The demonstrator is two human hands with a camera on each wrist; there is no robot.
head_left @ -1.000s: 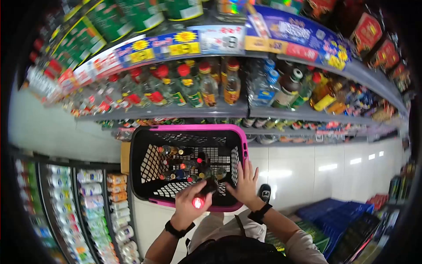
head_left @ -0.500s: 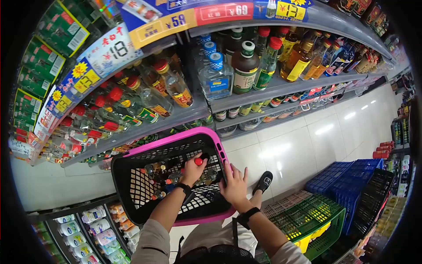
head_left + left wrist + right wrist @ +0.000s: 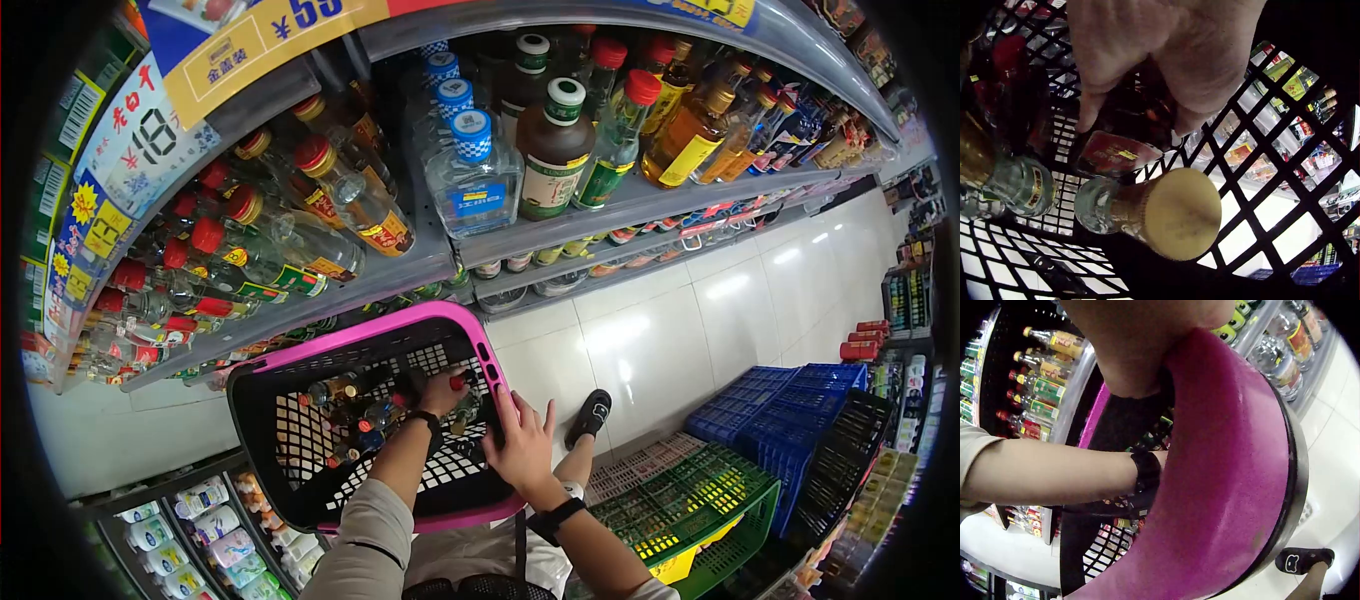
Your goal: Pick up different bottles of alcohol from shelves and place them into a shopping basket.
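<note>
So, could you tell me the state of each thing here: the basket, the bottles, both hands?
Basket: holds several bottles.
Held bottle: red-capped, gripped inside the basket.
Other bottles: capped, lying on their sides in the basket.
Left hand: curled round the held bottle.
Right hand: fingers straight, resting on the basket's rim.
Shelf bottles: upright, capped.

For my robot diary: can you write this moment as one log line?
left grip: holds red-capped bottle inside basket | right grip: rests on pink rim
</note>
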